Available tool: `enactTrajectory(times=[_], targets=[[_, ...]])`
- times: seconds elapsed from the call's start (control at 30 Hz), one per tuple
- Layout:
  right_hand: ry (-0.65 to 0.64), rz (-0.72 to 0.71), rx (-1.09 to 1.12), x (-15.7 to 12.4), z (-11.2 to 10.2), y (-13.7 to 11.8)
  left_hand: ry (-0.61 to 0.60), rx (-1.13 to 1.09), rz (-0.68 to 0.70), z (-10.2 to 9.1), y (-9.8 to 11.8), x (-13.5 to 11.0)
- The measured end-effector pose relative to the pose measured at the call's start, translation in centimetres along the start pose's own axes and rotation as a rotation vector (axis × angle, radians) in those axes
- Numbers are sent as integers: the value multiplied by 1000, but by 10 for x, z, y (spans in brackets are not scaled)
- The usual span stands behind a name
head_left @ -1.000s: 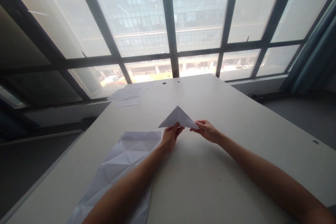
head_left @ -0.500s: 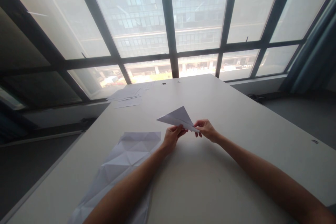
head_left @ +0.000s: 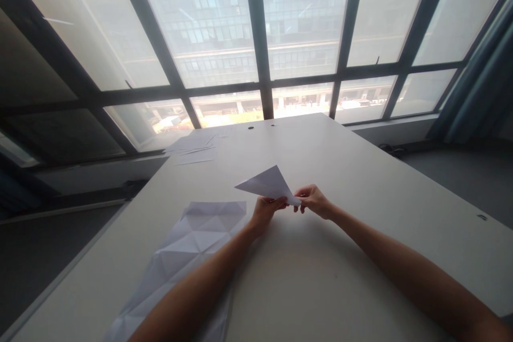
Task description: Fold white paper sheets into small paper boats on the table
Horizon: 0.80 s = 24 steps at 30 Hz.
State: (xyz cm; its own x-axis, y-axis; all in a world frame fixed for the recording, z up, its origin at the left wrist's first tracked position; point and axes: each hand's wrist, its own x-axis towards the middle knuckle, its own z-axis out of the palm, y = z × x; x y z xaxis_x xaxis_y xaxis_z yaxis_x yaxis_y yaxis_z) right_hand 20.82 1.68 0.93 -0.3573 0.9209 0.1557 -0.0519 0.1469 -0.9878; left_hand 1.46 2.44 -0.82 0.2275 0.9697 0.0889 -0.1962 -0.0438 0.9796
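Nearest, at left: white paper with triangular facets point(head_left: 200, 240) lay on the desk point(head_left: 304, 278), partly under the left forearm; could not tell whether one sheet or several overlapping pieces. Just beyond, the folded paper triangle point(head_left: 267, 183) was held above the desk, between both hands, apex pointing away. Left hand point(head_left: 266, 209) pinched its lower edge, thumb on top. Right hand point(head_left: 315, 201) pinched the narrow right corner, fingertips close together. Progress, as judged: main triangular fold made; right corner in hand, its fold apparently unfinished; left corner stuck out free, seemingly unworked. Farther, at the desk's left edge: loose paper sheets point(head_left: 192, 141), looking flat and unfolded. Beyond, window panes point(head_left: 302, 16).
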Motion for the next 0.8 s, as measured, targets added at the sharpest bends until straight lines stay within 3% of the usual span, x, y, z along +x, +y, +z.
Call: enactTrajectory(times=[0.23,0.47,0.8], targets=[[13,-49,-119,3,-2,4,1,3,-26,2,2,-1],[112,-121,-170,4,-1,4,-24,25,-28,1,1,-1],[13,-79,-290,3,2,16,-51,72,10,1,5,-4]])
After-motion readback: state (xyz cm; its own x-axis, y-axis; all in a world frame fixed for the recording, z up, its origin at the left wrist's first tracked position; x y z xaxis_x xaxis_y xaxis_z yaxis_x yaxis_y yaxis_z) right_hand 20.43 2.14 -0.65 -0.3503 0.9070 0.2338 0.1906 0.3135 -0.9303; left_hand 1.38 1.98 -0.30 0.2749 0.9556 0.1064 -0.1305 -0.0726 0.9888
